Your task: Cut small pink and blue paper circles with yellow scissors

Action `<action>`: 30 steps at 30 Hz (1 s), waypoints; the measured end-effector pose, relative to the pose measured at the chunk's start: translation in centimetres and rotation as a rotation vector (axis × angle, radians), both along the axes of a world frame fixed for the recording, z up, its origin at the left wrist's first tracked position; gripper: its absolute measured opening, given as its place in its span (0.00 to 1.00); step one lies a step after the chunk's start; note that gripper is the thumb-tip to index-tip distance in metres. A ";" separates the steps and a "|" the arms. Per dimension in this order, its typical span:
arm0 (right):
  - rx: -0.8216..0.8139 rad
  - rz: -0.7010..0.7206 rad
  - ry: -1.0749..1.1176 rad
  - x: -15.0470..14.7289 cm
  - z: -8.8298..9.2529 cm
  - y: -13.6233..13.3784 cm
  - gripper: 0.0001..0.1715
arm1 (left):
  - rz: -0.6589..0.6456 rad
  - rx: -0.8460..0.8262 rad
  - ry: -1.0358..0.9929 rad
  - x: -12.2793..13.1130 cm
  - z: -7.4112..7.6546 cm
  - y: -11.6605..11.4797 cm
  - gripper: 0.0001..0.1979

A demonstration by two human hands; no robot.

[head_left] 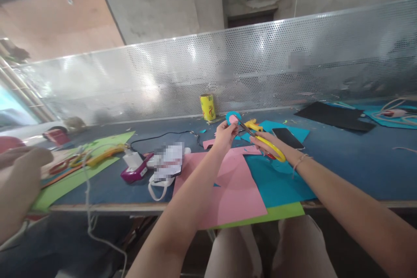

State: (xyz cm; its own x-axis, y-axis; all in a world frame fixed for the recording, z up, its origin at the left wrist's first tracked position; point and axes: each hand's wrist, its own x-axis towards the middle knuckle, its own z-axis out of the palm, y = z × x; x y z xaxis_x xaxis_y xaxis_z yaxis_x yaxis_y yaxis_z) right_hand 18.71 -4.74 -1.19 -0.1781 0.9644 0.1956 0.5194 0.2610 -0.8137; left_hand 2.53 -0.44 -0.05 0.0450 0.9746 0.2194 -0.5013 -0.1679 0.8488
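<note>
My left hand (225, 135) is closed, pinching a small round blue and pink paper piece (233, 117) above the table. Closed round the yellow handles of a pair of scissors (275, 147) is my right hand (265, 141). The metal blades point up and left and meet the paper's right edge; whether they are apart cannot be made out. Beneath my arms lie a pink paper sheet (237, 195), a blue sheet (280, 186) and a green sheet (286, 216), overlapping at the table's front edge.
A black phone (288, 138) lies right of the scissors; a yellow glue gun (253, 124) is behind them. A yellow can-like roll (207, 107) stands by the perforated metal panel (163, 74). On the left are a purple device (135, 173), a hanging white cable (87, 200) and another person's hand (28, 165).
</note>
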 end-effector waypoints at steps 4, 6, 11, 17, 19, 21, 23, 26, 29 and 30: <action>0.008 0.018 -0.053 0.1 0.0 0.2 0.26 | 0.019 0.018 0.034 0.0 -0.1 0.2 0.15; 0.028 0.023 -0.072 0.2 -0.1 0.3 0.27 | 0.053 0.031 0.035 0.1 -0.2 0.4 0.15; 0.041 -0.013 -0.050 0.1 -0.6 0.6 0.28 | 0.069 0.048 0.077 0.1 -0.4 0.4 0.14; 0.057 0.022 -0.002 0.3 -1.0 0.8 0.27 | 0.079 0.033 0.088 0.1 -0.2 0.3 0.15; 0.055 0.027 -0.004 0.4 -0.9 0.7 0.27 | 0.083 0.036 0.095 0.0 -0.2 0.3 0.15; 0.044 0.030 -0.008 0.4 -0.9 0.7 0.27 | 0.087 0.043 0.097 0.0 -0.2 0.3 0.15; 0.039 0.029 -0.003 0.4 -0.9 0.7 0.27 | 0.083 0.049 0.095 0.0 -0.2 0.3 0.15; 0.047 0.027 0.000 0.5 -1.2 1.0 0.27 | 0.071 0.051 0.093 -0.1 -0.2 0.4 0.15; 0.045 0.025 -0.003 0.6 -1.5 1.4 0.26 | 0.069 0.048 0.093 -0.1 -0.3 0.5 0.14; 0.039 0.027 -0.003 0.7 -1.6 1.5 0.26 | 0.070 0.048 0.096 -0.1 -0.3 0.5 0.14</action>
State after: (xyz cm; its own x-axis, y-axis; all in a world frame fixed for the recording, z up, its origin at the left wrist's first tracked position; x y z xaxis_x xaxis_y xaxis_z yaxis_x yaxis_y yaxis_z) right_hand 19.41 -3.25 -2.79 -0.2049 0.9509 0.2322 0.5143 0.3064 -0.8010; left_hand 2.40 0.06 -0.38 0.0006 0.9647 0.2635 -0.4040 -0.2408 0.8825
